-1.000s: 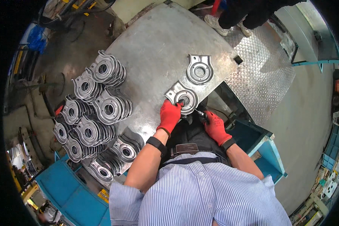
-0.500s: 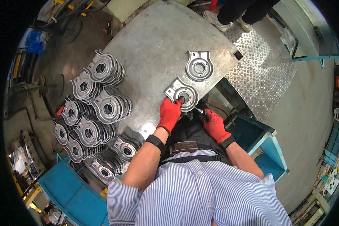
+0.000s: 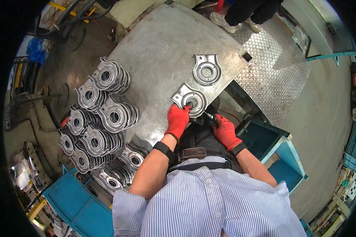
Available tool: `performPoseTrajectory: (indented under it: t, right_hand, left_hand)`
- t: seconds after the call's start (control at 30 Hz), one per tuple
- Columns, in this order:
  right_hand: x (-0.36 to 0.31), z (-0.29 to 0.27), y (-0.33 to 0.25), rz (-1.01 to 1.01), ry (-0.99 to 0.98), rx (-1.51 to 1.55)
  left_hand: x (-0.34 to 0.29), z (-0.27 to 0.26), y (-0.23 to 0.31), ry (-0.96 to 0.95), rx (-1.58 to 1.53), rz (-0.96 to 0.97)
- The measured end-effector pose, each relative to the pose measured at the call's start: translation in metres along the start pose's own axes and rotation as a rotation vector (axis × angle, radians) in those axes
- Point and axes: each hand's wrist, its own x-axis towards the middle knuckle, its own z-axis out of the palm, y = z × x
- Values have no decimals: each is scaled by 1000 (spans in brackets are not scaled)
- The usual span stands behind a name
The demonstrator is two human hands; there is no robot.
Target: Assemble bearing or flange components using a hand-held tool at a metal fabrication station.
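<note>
At the table's near edge lies a grey stamped metal bracket [image 3: 201, 96] with a round flanged hole. My left hand [image 3: 178, 120], in a red glove, grips its near left side, the fingertips at the hole. In my red-gloved right hand [image 3: 226, 133] is a slim hand tool [image 3: 210, 115] with a dark body and a thin metal shaft. Its tip points at the bracket's near right rim; whether it touches I cannot tell. A second bracket [image 3: 207, 80] of the same shape lies flat just beyond, apart from both hands.
Several leaning stacks of like brackets [image 3: 94, 133] cover the left of the metal table [image 3: 162, 59]. Blue metal bins stand at the lower left [image 3: 83, 205] and right [image 3: 286, 158]. Beyond the right edge is tread plate [image 3: 281, 75]; another person's shoes [image 3: 221, 21] are at the far side.
The view has shifted slightly. Both hands keep their grips, on the bracket and the tool, with hardly any movement between them.
</note>
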Motion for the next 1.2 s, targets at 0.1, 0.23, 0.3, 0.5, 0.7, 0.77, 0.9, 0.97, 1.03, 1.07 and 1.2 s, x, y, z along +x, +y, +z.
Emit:
performPoseTrajectory:
  t: [0.1,0.23,0.3,0.5,0.7,0.77,0.9,0.97,1.03,1.07,1.2]
  right_hand:
    - [-1,1,2,-42,17,1]
    - [-4,7,5,-46,124,-4]
    - [-4,4,2,-38,71,13]
    - [-5,2,0,-72,73,-21]
    - [-5,2,4,-89,96,-45]
    - [-3,2,3,-76,65,-57]
    - [0,0,1,-107,89,-18]
    - [0,2,8,-126,177,53]
    - [3,3,19,-109,224,140]
    - [5,4,25,-106,224,183]
    - [3,2,33,-142,46,224]
  left_hand:
    - [0,1,-5,13,51,-41]
    - [3,3,-5,6,0,13]
    - [3,4,-12,16,-2,6]
    - [2,6,-16,33,13,63]
    - [-7,4,1,70,64,24]
    - [-4,4,-4,24,-92,47]
    - [1,9,-26,45,-134,65]
    - [-6,2,-17,48,-183,90]
    - [-17,-16,-5,82,-43,-8]
    - [-24,-31,-5,99,23,21]
    - [-71,-102,0,27,21,-65]
